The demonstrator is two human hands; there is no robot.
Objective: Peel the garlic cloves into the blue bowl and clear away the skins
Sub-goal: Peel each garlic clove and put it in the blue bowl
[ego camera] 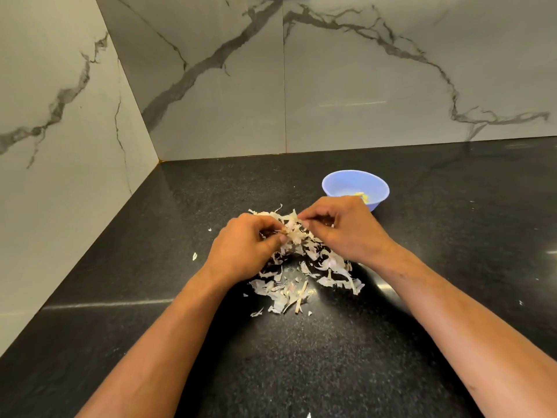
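Marble walls met at the far left corner of the black table (422,267), which lay bare toward its right and near edges. The blue bowl (355,188) stood toward the far edge, just beyond the right hand (343,227). Both hands, left hand (244,242) included, pinched a garlic clove (291,230) over the skins (304,276).

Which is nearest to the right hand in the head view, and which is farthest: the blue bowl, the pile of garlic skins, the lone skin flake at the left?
Measured from the right hand:
1. Pile of garlic skins: directly under and beside it, touching.
2. Blue bowl: just behind the hand, on the right.
3. Lone skin flake: far left, beyond the left hand.
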